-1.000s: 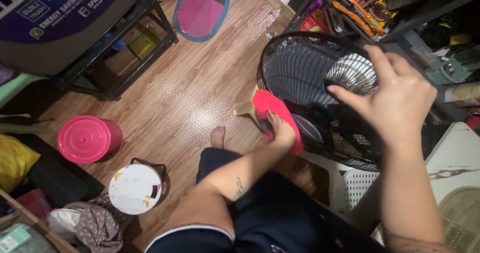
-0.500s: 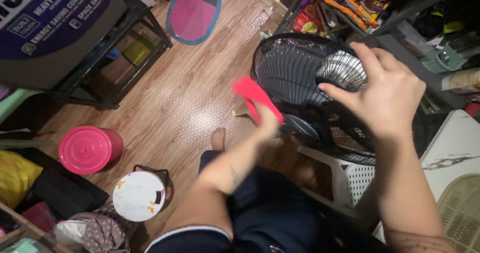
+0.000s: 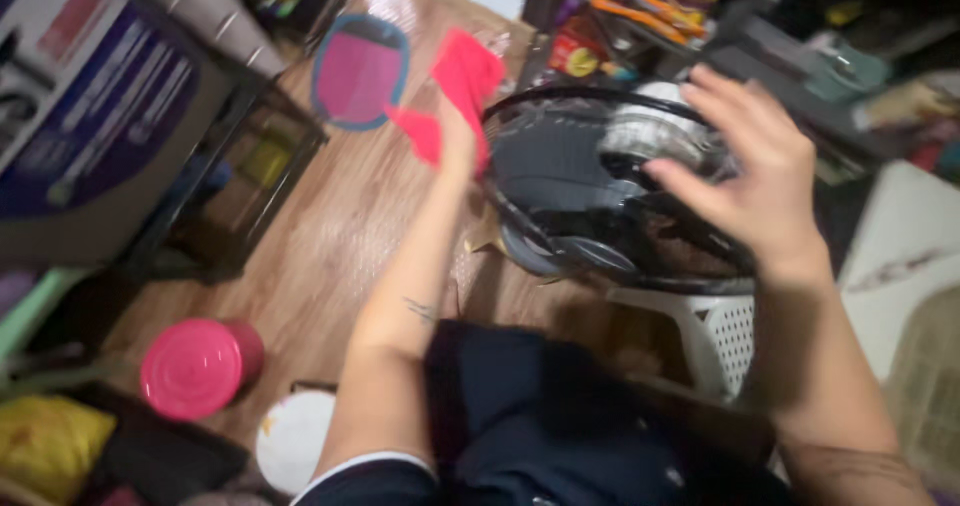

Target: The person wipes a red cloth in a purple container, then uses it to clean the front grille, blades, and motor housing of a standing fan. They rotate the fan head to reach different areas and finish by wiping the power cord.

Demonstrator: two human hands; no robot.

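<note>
Head view: left hand (image 3: 455, 126) now higher, fingers clamped on red cloth (image 3: 462, 86); right hand (image 3: 745, 181) fingers apart on fan (image 3: 590, 196).

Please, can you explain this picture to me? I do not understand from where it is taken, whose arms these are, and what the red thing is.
The picture comes from a camera worn on a person's head, looking down, so both arms belong to that person. It is blurred by motion. The left hand is raised and grips a red cloth. The right hand is spread open against the black wire grille of an electric fan; whether it grips the wires I cannot tell. The fan seems to rest on a white plastic stool. Below is a wooden floor, with a pink lidded container, a white round lid and an oval pink mirror with a blue frame.
</note>
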